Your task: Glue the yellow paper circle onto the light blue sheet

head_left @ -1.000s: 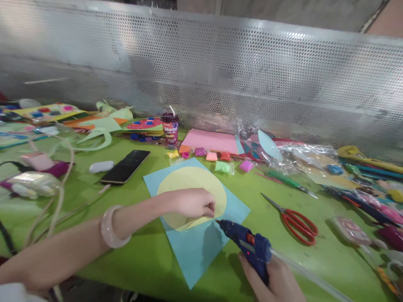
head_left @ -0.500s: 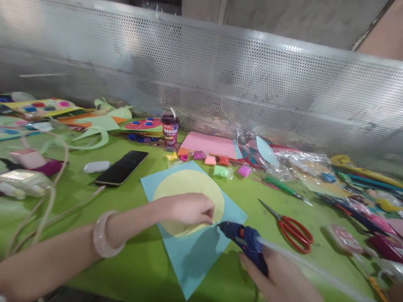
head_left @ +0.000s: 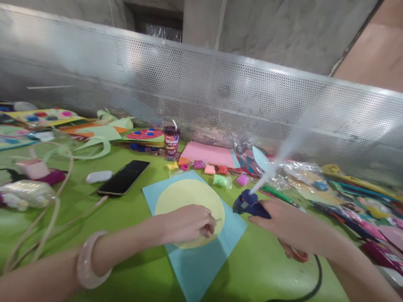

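My right hand (head_left: 277, 218) grips a dark blue hot glue gun (head_left: 247, 203). Its nozzle points left, near the right corner of a light blue sheet of paper (head_left: 204, 272), and a long translucent glue stick (head_left: 261, 180) sticks up from its back. A pale yellow paper circle (head_left: 189, 191) lies on the blue sheet. Over the circle's lower half is my left hand (head_left: 192, 224), fingers curled in; whatever they hold, if anything, is hidden. A white bangle (head_left: 90, 260) is on my left forearm. Red-handled scissors (head_left: 299, 254) are mostly hidden behind my right hand and wrist.
Left of the sheet lie a phone (head_left: 124, 178) with a cable and a white case (head_left: 98, 177). Behind it stand a drink cup (head_left: 171, 142), pink paper (head_left: 209, 154) and several small colourful packets (head_left: 222, 180). A perforated metal panel (head_left: 201, 92) closes off the back.
My right hand has moved up and turned the glue gun, so its stick now points up. My left hand has let the circle's lower edge down and curls over it.
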Demonstrator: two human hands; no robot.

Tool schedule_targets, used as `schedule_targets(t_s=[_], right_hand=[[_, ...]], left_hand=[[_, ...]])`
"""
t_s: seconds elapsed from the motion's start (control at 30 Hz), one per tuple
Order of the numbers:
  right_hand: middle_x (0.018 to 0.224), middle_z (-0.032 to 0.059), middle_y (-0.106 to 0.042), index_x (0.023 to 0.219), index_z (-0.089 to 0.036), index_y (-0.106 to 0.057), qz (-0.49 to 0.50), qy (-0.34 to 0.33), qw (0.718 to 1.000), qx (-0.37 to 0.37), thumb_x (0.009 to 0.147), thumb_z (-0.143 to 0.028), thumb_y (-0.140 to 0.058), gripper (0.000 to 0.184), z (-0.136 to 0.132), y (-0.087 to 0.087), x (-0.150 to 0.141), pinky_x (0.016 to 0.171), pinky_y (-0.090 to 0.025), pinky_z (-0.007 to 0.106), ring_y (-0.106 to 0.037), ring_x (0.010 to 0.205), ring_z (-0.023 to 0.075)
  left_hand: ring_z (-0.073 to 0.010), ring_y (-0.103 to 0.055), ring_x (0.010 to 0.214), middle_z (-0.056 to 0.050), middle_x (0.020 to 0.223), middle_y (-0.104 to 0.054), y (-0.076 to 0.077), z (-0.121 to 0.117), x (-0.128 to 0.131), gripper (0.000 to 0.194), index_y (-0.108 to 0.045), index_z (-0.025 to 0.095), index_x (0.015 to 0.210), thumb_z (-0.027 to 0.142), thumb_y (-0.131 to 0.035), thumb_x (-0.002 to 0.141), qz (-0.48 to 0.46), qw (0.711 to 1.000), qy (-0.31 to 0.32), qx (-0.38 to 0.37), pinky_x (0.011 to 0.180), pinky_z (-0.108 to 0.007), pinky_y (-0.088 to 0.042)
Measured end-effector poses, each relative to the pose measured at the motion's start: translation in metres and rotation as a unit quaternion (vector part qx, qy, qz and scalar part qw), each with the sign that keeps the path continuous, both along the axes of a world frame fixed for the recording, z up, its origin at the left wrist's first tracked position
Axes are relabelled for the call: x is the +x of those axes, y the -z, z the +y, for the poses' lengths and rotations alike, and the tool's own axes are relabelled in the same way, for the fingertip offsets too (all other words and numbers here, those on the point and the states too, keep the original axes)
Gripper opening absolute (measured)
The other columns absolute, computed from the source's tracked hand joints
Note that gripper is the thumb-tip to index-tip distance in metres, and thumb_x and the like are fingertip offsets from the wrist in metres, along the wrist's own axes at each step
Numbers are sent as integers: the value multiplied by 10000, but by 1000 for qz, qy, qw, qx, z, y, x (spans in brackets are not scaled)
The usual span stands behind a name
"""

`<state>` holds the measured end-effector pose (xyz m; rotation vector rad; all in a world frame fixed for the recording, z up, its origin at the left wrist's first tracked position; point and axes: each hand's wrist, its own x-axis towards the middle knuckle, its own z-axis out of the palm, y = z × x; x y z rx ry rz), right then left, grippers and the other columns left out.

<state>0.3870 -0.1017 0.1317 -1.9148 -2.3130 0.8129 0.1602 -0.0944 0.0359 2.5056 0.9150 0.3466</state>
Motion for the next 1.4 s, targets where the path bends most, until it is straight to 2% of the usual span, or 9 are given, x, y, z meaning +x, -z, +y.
schedule_targets(t_s=[0.07,0.2,0.3,0.43,0.6,0.77,0.97,1.2,1.4], right_hand=[[330,-67,-458,762,-207,-501,0,56,998,-34,788,-392,-475,188,-4,11,10,233,-292,169,-440,231,107],[336,-26,-517,857,-192,-480,74,158,984,-44,811,-479,-395,303,-22,45,32,286,-335,181,-455,268,118],[321,-30,-502,829,-197,-471,141,211,967,-33,772,-525,-413,338,-38,65,38,305,-357,197,-452,281,128],[306,-46,-475,781,-212,-473,207,258,944,-4,738,-564,-423,358,-54,79,36,301,-348,208,-415,271,127],[296,-48,-460,734,-224,-486,225,283,932,10,717,-580,-445,359,-62,85,36,318,-340,223,-413,279,134],[311,-31,-477,660,-225,-485,219,273,937,11,731,-548,-444,333,-63,86,33,328,-343,217,-414,288,124],[313,-33,-483,713,-214,-505,208,262,942,10,741,-547,-431,342,-64,93,32,333,-340,213,-420,293,127],[322,-36,-484,733,-209,-526,211,263,941,0,746,-544,-432,348,-65,96,34,342,-347,211,-446,305,131],[316,-35,-481,781,-201,-552,207,255,944,-9,758,-525,-419,351,-66,92,28,352,-348,217,-453,303,137]], left_hand=[[-165,-581,811,-12,818,-640,-1,1,-3,150,-648,195,849,101,-553,784,13,1000,2,8,697,-232,-399],[-154,-568,820,0,823,-644,2,0,-3,136,-630,197,834,94,-583,757,25,997,55,37,727,-233,-392],[-136,-556,764,12,804,-644,4,-3,1,126,-606,198,807,98,-533,785,42,993,81,80,736,-241,-386],[-143,-552,744,2,783,-630,-1,-7,3,125,-592,191,814,114,-493,820,81,988,79,104,719,-260,-385],[-161,-567,827,-26,877,-617,-3,-10,5,134,-584,177,891,116,-486,822,77,992,34,92,727,-262,-393],[-175,-559,808,-38,859,-610,-7,-13,10,174,-592,173,897,111,-439,843,111,988,31,106,740,-290,-402],[-185,-551,806,-41,847,-598,-7,-8,10,156,-593,170,892,133,-456,826,117,986,58,103,740,-302,-402],[-165,-527,852,-12,863,-579,-32,-10,-9,164,-569,190,875,78,-526,764,113,992,40,38,733,-260,-382],[-147,-527,753,3,756,-588,-20,-18,-15,121,-543,194,743,73,-548,734,157,985,66,35,727,-249,-379]])
